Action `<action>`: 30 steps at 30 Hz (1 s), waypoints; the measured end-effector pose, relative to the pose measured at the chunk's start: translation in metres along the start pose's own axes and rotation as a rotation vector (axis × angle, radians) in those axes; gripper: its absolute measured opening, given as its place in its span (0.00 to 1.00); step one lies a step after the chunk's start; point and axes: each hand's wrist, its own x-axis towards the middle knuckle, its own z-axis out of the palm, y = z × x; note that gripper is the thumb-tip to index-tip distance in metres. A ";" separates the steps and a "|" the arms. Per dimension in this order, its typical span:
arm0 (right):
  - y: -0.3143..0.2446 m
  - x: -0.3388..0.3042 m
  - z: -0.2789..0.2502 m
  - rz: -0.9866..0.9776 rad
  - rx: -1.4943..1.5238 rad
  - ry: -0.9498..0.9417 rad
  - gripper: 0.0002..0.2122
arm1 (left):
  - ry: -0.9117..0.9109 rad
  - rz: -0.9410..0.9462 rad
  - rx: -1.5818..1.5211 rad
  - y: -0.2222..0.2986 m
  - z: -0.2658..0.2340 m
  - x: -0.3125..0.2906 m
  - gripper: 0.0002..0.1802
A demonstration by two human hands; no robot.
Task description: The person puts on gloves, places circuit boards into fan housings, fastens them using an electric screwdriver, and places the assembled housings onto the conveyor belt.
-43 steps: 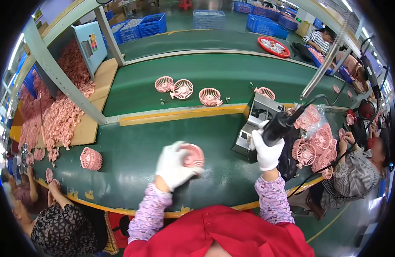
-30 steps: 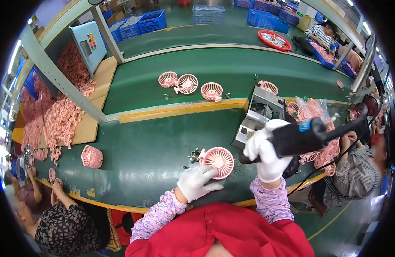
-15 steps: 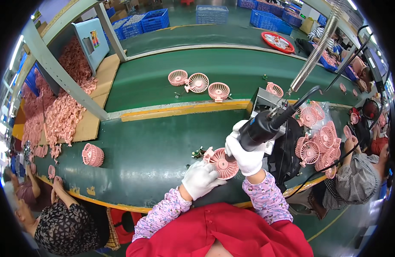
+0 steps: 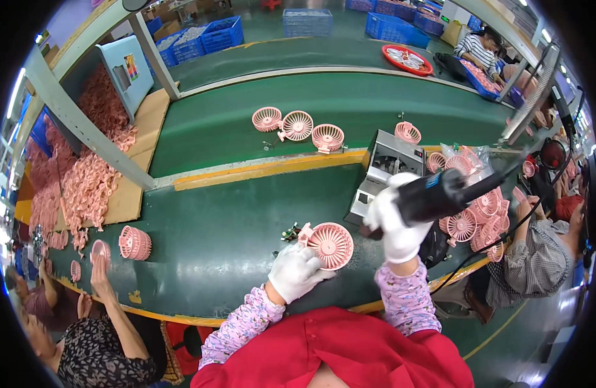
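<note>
My left hand point(image 4: 296, 271), in a white glove, grips the hinge side of a pink fan housing point(image 4: 331, 247) that lies slatted side up on the green bench. Beside its hinge is a small green circuit board point(image 4: 290, 232) with wires. Wrapped round a black electric screwdriver point(image 4: 433, 197), my gloved right hand point(image 4: 399, 226) is to the right of the housing, apart from it. The screwdriver is tilted, its tip end toward the lower left, blurred by motion. Just behind my right hand stands a grey metal screw feeder point(image 4: 368, 192).
Several pink housings point(image 4: 463, 225) are heaped on the right, with a stack of them point(image 4: 135, 243) on the left. More housings point(image 4: 297, 125) sit on the green belt point(image 4: 214, 129) beyond the ledge. A spring point(image 4: 527, 113) and cables hang at right. Co-workers sit at both sides.
My right hand has lifted the screwdriver off the housing and moved right. My left hand still holds the housing. At left, a co-worker's hand has reached forward to a pink housing.
</note>
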 end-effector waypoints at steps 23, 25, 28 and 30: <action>0.030 0.015 -0.036 0.035 -0.162 0.221 0.12 | -0.012 -0.010 0.030 0.005 0.002 0.005 0.17; 0.023 0.007 -0.032 0.114 -0.134 0.178 0.12 | -0.012 0.001 0.027 0.005 0.002 0.006 0.17; 0.008 -0.004 -0.019 0.193 -0.119 0.126 0.13 | 0.004 -0.010 0.007 0.001 0.003 0.003 0.16; -0.011 -0.006 -0.008 0.129 0.128 0.064 0.16 | 0.000 -0.005 0.025 0.004 0.002 0.006 0.16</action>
